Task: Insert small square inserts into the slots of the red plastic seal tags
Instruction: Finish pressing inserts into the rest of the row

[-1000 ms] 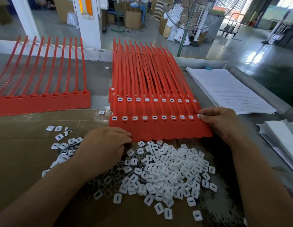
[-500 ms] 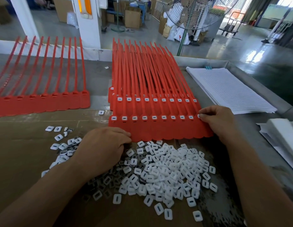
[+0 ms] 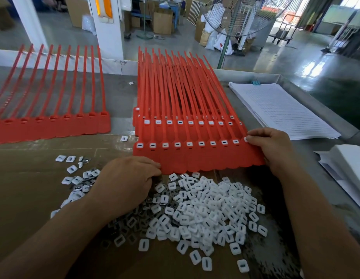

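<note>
A strip of red seal tags (image 3: 197, 160) lies on top of a stack in the middle of the table, with white inserts seated in its row of slots. My right hand (image 3: 275, 150) has curled fingers at the strip's right end, fingertips on the last insert (image 3: 245, 139). My left hand (image 3: 126, 184) rests knuckles-up at the strip's lower left edge, over a heap of white square inserts (image 3: 205, 214); what its curled fingers hold is hidden. A second red strip (image 3: 54, 125) with bare slots lies at the left.
Brown cardboard (image 3: 24, 188) covers the near table. Loose inserts (image 3: 74, 174) lie scattered at the left. A stack of lined paper (image 3: 279, 111) sits at the right, white sheets (image 3: 348, 168) at the right edge. A standing fan (image 3: 225, 47) is beyond the table.
</note>
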`<move>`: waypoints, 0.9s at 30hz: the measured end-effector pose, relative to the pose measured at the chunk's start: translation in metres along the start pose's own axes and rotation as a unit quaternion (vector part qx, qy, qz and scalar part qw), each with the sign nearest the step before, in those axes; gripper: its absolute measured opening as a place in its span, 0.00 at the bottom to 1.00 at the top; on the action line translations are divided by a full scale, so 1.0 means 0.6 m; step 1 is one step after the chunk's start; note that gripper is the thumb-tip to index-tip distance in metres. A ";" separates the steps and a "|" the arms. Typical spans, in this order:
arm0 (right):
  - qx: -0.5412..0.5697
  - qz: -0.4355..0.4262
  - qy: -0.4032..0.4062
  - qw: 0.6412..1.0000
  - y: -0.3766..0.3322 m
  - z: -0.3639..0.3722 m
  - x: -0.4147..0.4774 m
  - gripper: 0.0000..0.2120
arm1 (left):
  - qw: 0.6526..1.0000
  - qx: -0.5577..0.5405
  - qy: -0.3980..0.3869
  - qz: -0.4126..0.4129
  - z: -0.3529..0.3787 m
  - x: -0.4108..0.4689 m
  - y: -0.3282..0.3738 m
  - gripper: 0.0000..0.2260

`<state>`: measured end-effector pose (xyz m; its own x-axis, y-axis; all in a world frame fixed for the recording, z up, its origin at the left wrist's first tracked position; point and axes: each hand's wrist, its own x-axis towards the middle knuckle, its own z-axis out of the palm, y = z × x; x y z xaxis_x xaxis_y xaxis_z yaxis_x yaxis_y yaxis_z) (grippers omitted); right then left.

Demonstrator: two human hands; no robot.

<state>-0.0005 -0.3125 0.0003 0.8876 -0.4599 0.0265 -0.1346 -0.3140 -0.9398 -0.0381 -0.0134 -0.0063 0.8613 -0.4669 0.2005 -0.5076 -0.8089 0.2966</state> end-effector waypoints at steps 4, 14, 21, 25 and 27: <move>0.114 0.074 -0.037 0.990 -0.011 -0.007 0.001 0.07 | 1.000 -0.005 0.009 0.001 -0.002 0.000 0.000 0.14; 0.066 0.050 -0.048 0.995 -0.007 -0.008 0.000 0.07 | 1.000 0.001 0.003 -0.010 -0.004 0.002 0.001 0.13; -0.032 -0.040 -0.023 0.998 0.005 -0.001 -0.002 0.09 | 1.000 0.000 0.003 -0.006 0.000 0.002 -0.003 0.15; -0.014 -0.057 -0.032 0.998 0.007 -0.001 -0.003 0.09 | 1.000 0.002 0.002 -0.006 0.000 0.003 -0.002 0.14; -0.030 -0.061 -0.033 0.997 0.006 -0.001 -0.002 0.07 | 1.000 0.001 0.000 -0.007 0.000 0.003 -0.002 0.14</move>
<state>-0.0025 -0.3136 -0.0031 0.9261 -0.3595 0.1147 -0.0484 -0.4145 -0.9087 -0.0358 -0.0136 -0.0061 0.8678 -0.4561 0.1972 -0.4962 -0.8160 0.2966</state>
